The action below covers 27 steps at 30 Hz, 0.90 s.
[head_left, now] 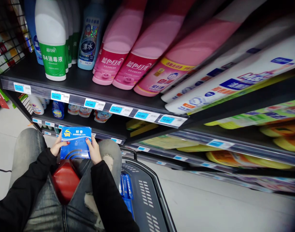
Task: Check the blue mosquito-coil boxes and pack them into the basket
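Observation:
Between my knees I hold up a blue box of mosquito coils, its printed front facing me. My left hand is closed on the box's left side, the thumb lying across the front. On the opposite side my right hand grips it too, thumb on the face and fingers behind, out of sight. Below the box, a red stool seat shows between my legs in grey jeans. To my right stands a dark grey shopping basket with several blue packs in it.
Ahead, a dark store shelf carries a white and green disinfectant bottle, a blue bleach bottle and pink bottles. Price tags line its edge. Lower shelves with more bottles run to the right above pale floor.

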Each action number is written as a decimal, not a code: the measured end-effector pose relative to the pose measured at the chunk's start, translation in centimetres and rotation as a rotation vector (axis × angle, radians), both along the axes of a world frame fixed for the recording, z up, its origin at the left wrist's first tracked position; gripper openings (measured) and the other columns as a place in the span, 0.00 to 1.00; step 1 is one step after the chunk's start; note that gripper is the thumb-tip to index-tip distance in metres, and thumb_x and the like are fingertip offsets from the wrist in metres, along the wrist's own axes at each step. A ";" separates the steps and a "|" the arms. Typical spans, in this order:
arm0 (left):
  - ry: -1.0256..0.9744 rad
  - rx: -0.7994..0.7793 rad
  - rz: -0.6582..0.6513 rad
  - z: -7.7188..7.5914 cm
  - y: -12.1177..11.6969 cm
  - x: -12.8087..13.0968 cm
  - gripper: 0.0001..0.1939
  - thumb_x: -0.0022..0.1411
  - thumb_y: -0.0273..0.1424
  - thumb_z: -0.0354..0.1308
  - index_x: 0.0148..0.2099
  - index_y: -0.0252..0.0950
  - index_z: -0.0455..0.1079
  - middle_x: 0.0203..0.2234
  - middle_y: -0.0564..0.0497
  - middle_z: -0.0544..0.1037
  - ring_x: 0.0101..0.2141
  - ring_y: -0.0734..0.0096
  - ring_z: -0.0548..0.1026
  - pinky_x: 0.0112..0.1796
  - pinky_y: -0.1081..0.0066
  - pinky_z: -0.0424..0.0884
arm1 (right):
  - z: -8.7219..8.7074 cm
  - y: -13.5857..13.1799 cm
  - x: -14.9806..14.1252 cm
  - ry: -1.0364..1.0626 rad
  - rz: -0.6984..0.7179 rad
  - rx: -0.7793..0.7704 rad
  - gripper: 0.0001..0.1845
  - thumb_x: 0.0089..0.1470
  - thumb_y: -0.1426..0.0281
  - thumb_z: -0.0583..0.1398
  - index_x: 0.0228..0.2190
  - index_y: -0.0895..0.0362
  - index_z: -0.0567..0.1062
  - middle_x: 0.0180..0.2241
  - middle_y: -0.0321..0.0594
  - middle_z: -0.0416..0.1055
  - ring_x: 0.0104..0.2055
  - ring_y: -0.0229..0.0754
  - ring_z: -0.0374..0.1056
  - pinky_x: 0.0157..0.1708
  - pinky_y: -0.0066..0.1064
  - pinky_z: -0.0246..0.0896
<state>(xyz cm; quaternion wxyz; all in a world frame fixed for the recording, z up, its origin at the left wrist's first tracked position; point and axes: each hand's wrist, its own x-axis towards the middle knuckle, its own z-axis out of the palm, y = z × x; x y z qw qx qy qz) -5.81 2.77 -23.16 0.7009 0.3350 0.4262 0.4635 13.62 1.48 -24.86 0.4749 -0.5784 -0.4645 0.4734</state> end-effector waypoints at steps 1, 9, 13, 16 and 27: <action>0.001 0.001 0.002 0.0 0.0 0.0 0.33 0.42 0.29 0.64 0.54 0.38 0.65 0.46 0.46 0.76 0.47 0.50 0.71 0.48 0.56 0.65 | 0.0 0.0 0.0 -0.002 -0.003 0.001 0.18 0.51 0.55 0.56 0.37 0.55 0.70 0.31 0.35 0.75 0.32 0.42 0.69 0.34 0.30 0.60; -0.009 -0.009 0.033 0.1 0.0 0.2 0.33 0.41 0.29 0.65 0.53 0.37 0.65 0.43 0.47 0.77 0.47 0.50 0.71 0.47 0.57 0.66 | 0.1 0.1 -0.1 0.060 -0.005 -0.021 0.21 0.51 0.54 0.56 0.40 0.55 0.72 0.30 0.36 0.75 0.33 0.42 0.69 0.35 0.31 0.62; -0.018 -0.014 0.082 0.6 0.1 0.6 0.37 0.39 0.28 0.67 0.54 0.37 0.63 0.39 0.48 0.78 0.43 0.52 0.74 0.45 0.57 0.68 | 0.1 0.3 -0.2 0.123 -0.010 -0.064 0.24 0.49 0.52 0.56 0.38 0.57 0.75 0.35 0.39 0.76 0.37 0.45 0.70 0.38 0.33 0.63; 0.016 -0.021 0.133 1.0 0.3 0.8 0.39 0.39 0.31 0.68 0.55 0.37 0.62 0.37 0.47 0.79 0.39 0.53 0.76 0.42 0.58 0.70 | 0.0 0.4 -0.3 0.160 -0.023 -0.093 0.25 0.47 0.50 0.57 0.35 0.58 0.77 0.32 0.39 0.76 0.35 0.46 0.70 0.37 0.34 0.64; 0.133 0.014 0.281 -0.1 1.0 0.7 0.31 0.33 0.46 0.70 0.40 0.35 0.70 0.33 0.45 0.80 0.40 0.53 0.76 0.46 0.57 0.67 | -0.4 0.6 0.5 0.334 -0.086 -0.135 0.26 0.45 0.49 0.59 0.37 0.57 0.75 0.32 0.40 0.76 0.33 0.46 0.72 0.35 0.38 0.68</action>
